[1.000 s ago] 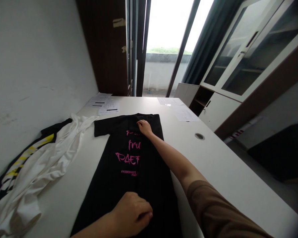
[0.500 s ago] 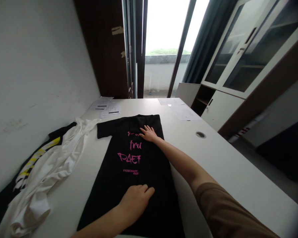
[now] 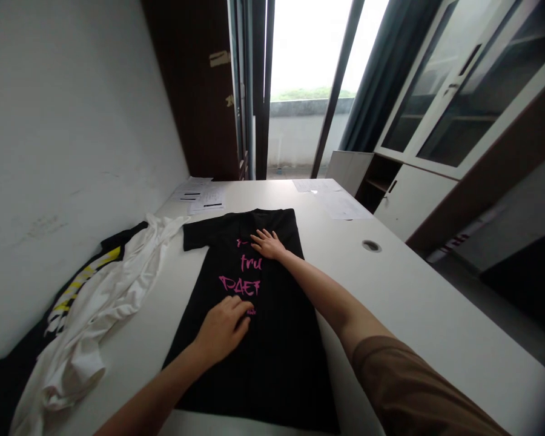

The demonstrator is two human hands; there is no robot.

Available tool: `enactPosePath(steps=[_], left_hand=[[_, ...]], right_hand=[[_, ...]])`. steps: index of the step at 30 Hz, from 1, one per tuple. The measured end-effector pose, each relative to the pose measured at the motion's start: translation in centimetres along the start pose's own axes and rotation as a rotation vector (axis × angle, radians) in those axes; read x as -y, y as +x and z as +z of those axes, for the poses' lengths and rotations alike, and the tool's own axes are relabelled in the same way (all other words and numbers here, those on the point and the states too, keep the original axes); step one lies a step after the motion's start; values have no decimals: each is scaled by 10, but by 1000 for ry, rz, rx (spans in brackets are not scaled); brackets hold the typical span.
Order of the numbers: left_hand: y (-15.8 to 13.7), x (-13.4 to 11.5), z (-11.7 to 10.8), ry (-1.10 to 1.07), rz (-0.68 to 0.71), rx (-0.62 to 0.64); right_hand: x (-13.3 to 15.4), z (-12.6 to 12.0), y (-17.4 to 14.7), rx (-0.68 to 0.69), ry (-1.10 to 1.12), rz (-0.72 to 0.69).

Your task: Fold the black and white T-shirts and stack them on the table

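Observation:
A black T-shirt (image 3: 281, 351) with pink lettering lies on the white table, its right side folded over so that the print is cut off midway. One short sleeve sticks out to the left near the top. My right hand (image 3: 269, 245) rests flat on the shirt's upper part, fingers spread. Lower down, my left hand (image 3: 223, 327) is over the print, covering part of the small lettering. Its fingers are slightly bent, with the thumb apart and nothing held; whether it presses on the cloth I cannot tell.
Crumpled white cloth (image 3: 95, 327) and a black garment with yellow and white print (image 3: 84, 281) lie along the left wall. Paper sheets (image 3: 209, 200) are at the table's far left, others (image 3: 340, 204) at the far right. A round cable hole (image 3: 371, 246) is in the tabletop (image 3: 413, 339).
My left hand has moved up and left across the shirt, onto the small lettering. My right hand stays on the upper part. The view has shifted slightly.

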State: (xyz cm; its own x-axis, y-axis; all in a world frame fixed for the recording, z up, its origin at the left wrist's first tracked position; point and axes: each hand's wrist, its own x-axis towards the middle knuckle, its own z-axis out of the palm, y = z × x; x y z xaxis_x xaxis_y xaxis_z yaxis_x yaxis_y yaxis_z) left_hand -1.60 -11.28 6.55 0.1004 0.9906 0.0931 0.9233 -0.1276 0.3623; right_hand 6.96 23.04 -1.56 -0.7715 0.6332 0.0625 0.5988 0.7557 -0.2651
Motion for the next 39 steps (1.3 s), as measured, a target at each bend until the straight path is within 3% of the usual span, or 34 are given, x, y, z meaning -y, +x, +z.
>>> enactPosePath(steps=[3, 7, 11, 15, 21, 27, 31, 33, 36, 39], left_hand=[[-6, 44, -16, 140, -211, -61], [-31, 88, -19, 303, -408, -77], [-49, 110, -24, 285, -555, 41], [-55, 125, -39, 102, -483, 220], [-59, 137, -53, -81, -357, 271], [-56, 131, -56, -88, -325, 262], [-57, 129, -57, -97, -290, 269], [-58, 131, -56, -112, -293, 263], [-58, 132, -53, -152, -318, 229], [-55, 132, -46, -207, -371, 136]], right_hand=[[2, -2, 1, 16, -22, 14], [16, -1, 9, -25, -72, 72], [51, 11, 29, -186, -84, 88], [102, 29, 64, -215, -5, -32], [192, 52, 118, -206, 119, -166], [252, 66, 155, -159, 78, -18], [259, 69, 171, -169, 67, 50], [253, 66, 181, -136, 181, 128], [236, 54, 198, -184, 639, 330], [208, 37, 210, -340, 989, 425]])
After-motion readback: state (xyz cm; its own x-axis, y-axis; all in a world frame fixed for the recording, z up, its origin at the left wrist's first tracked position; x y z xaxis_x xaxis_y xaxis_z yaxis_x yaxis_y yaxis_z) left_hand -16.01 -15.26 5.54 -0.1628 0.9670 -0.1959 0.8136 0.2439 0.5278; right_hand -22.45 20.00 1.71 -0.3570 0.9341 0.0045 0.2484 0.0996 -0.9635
